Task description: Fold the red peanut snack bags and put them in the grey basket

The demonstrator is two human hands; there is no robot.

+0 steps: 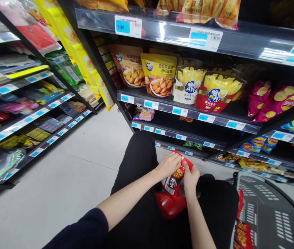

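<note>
Between my knees I hold a red snack bag point(174, 178) with a picture of nut-like pieces and white lettering. My left hand point(169, 163) lies over its upper left side, fingers closed on the edge. My right hand point(191, 175) pinches the bag's right side near the top, thumb uppermost. Just below the bag, at my lap, is a shiny red plastic piece point(171, 204); whether it belongs to the same bag I cannot tell.
A grey shopping basket point(271, 207) stands at my right with red snack packets point(242, 231) in it. Ahead, a shelf point(188, 112) carries several upright potato snack pouches point(159, 74) and pink chip bags point(279, 100). Yellow hanging packets point(78, 52) and another shelf unit point(27, 117) are left.
</note>
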